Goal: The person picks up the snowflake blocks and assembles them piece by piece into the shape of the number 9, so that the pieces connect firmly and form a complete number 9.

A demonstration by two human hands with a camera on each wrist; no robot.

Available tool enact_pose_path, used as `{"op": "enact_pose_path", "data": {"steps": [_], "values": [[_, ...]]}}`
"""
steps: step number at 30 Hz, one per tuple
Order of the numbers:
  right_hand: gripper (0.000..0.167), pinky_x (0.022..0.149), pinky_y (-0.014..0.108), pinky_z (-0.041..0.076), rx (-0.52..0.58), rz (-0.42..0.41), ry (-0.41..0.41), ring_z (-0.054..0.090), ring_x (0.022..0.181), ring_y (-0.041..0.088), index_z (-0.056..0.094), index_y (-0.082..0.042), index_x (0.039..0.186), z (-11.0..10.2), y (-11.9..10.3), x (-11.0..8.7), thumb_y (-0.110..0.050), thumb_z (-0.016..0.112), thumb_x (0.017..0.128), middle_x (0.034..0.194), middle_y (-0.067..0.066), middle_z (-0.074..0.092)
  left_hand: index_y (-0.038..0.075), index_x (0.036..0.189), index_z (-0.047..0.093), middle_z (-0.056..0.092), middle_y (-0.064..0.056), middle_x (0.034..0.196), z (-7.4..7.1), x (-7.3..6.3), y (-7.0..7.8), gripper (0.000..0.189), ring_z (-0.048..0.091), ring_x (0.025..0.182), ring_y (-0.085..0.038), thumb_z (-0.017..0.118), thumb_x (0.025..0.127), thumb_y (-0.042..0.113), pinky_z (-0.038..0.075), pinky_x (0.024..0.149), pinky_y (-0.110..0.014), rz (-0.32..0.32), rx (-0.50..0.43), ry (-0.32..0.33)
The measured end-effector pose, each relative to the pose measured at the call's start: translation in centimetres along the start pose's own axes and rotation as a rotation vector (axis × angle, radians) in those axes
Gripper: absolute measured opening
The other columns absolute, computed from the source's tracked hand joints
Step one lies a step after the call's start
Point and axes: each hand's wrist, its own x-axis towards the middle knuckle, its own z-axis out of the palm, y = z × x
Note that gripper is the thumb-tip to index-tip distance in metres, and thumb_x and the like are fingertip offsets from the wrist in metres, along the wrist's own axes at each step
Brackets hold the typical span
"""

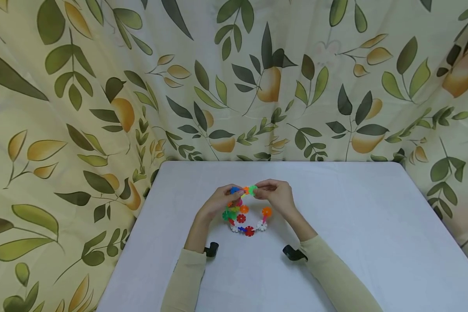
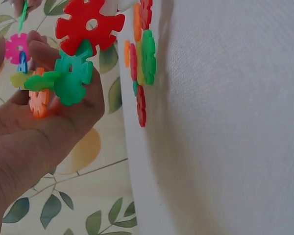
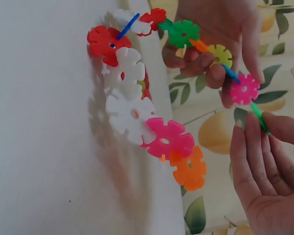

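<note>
A curved chain of interlocking plastic flower discs hangs between and below both hands, in red, white, green, orange, yellow, blue and pink. My left hand holds its upper part; in the right wrist view its fingers pinch around the pink disc. My right hand pinches a green disc that joins the pink one's edge. Down the chain, a green disc and a red disc pass by the left palm. The chain's other end, an orange disc, hangs free beyond a bright pink one.
Several other discs, among them a green one and a red one, lie on the white table beneath the chain. A leaf-patterned curtain hangs behind the table. Black wrist cameras sit at both wrists.
</note>
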Motion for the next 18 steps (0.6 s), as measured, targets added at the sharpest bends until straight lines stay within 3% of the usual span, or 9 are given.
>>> {"op": "enact_pose_path", "data": {"steps": [4, 9, 14, 18], "values": [[0.028, 0.079, 0.032, 0.062, 0.025, -0.005, -0.011, 0.079, 0.084, 0.029, 0.076, 0.003, 0.110, 0.06, -0.31, -0.04, -0.016, 0.084, 0.091, 0.099, 0.020, 0.077, -0.006, 0.128, 0.063, 0.059, -0.006, 0.092, -0.05, 0.01, 0.01, 0.047, 0.053, 0.087, -0.020, 0.063, 0.106, 0.036, 0.045, 0.083, -0.032, 0.026, -0.029, -0.032], [0.029, 0.081, 0.036, 0.062, 0.048, 0.000, -0.013, 0.079, 0.084, 0.029, 0.074, 0.006, 0.111, 0.17, -0.22, 0.16, -0.014, 0.083, 0.092, 0.100, 0.022, 0.076, -0.013, 0.129, 0.058, 0.058, -0.007, 0.090, -0.07, 0.06, 0.06, 0.045, 0.053, 0.084, -0.020, 0.057, 0.109, 0.027, 0.045, 0.082, -0.031, 0.027, -0.074, -0.061], [0.030, 0.085, 0.045, 0.061, 0.114, 0.029, -0.001, 0.079, 0.084, 0.028, 0.073, 0.009, 0.112, 0.41, -0.04, 0.31, -0.010, 0.082, 0.092, 0.102, 0.024, 0.076, -0.014, 0.129, 0.057, 0.058, -0.008, 0.092, 0.01, 0.01, 0.21, 0.041, 0.053, 0.084, -0.020, 0.052, 0.110, 0.023, 0.045, 0.082, -0.030, 0.013, -0.111, -0.068], [0.029, 0.083, 0.045, 0.061, 0.142, 0.039, 0.017, 0.079, 0.083, 0.028, 0.073, 0.009, 0.112, 0.54, -0.01, 0.31, -0.009, 0.082, 0.091, 0.101, 0.024, 0.076, -0.011, 0.128, 0.059, 0.057, -0.007, 0.093, 0.09, 0.04, 0.12, 0.038, 0.053, 0.085, -0.020, 0.052, 0.111, 0.022, 0.045, 0.082, -0.030, 0.003, -0.117, -0.060]]}}
